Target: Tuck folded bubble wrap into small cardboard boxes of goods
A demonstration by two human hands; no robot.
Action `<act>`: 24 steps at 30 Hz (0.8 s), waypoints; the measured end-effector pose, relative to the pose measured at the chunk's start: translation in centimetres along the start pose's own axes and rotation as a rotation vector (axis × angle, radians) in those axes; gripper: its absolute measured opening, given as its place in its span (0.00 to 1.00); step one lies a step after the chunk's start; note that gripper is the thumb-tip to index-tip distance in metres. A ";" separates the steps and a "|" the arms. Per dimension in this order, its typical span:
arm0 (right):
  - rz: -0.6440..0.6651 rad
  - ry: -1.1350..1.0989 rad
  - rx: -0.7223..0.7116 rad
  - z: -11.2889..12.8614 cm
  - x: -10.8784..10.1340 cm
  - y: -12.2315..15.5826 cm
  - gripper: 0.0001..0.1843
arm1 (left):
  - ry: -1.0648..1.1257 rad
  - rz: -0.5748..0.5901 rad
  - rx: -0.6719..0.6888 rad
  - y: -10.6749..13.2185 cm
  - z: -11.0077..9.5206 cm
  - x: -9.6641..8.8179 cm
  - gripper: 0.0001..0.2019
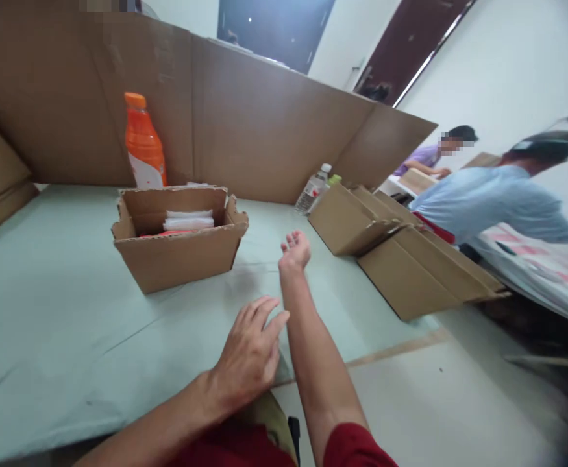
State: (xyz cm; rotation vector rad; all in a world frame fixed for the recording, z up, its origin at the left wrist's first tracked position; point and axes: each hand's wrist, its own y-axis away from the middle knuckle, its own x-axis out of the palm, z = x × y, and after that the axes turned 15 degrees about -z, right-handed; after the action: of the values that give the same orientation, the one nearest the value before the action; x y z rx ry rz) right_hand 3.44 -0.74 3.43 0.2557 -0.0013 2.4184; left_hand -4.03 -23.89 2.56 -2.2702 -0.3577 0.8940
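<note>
My left hand (pixel 252 344) hovers low over the near edge of the table, fingers loosely bent and apart, with nothing in it that I can see. Farther forward, my right hand (pixel 296 250) is stretched out with the palm turned partly up. Its fingers curl loosely and no object shows in them. To the left of my right hand stands an open cardboard box (pixel 186 256) with a torn rim. Inside it lie white flat packets (pixel 189 220) and something red, mostly hidden by the front wall.
An orange bottle (pixel 145 143) stands behind the box, against a tall cardboard screen (pixel 264 110). A clear bottle (pixel 314 188) is at the back right, beside several cardboard boxes (pixel 400 266). Two people sit farther right. The pale green tabletop (pixel 69 311) ends near my body.
</note>
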 end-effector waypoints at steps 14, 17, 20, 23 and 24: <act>0.108 0.103 0.107 -7.4 -2.5 0.8 0.17 | 0.347 0.200 -0.083 7.7 -7.6 1.4 0.21; 0.144 0.103 0.090 -7.0 -2.9 1.2 0.17 | 0.187 0.144 -0.121 5.2 -5.2 3.1 0.26; 0.186 0.095 0.082 -6.8 -3.4 1.5 0.17 | 0.072 0.121 -0.129 3.1 -3.3 4.9 0.27; 0.222 0.092 0.097 -6.8 -3.6 1.3 0.17 | 0.078 0.135 -0.108 3.9 -4.6 5.2 0.23; 0.230 0.092 0.104 -6.9 -3.7 1.2 0.17 | 0.100 0.157 -0.096 4.6 -5.7 5.0 0.21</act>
State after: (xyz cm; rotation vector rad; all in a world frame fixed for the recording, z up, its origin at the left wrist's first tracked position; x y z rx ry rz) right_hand 4.11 -3.54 -3.93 0.2004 0.1445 2.6611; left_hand 3.56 -27.75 0.04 -2.4479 -0.1827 0.8535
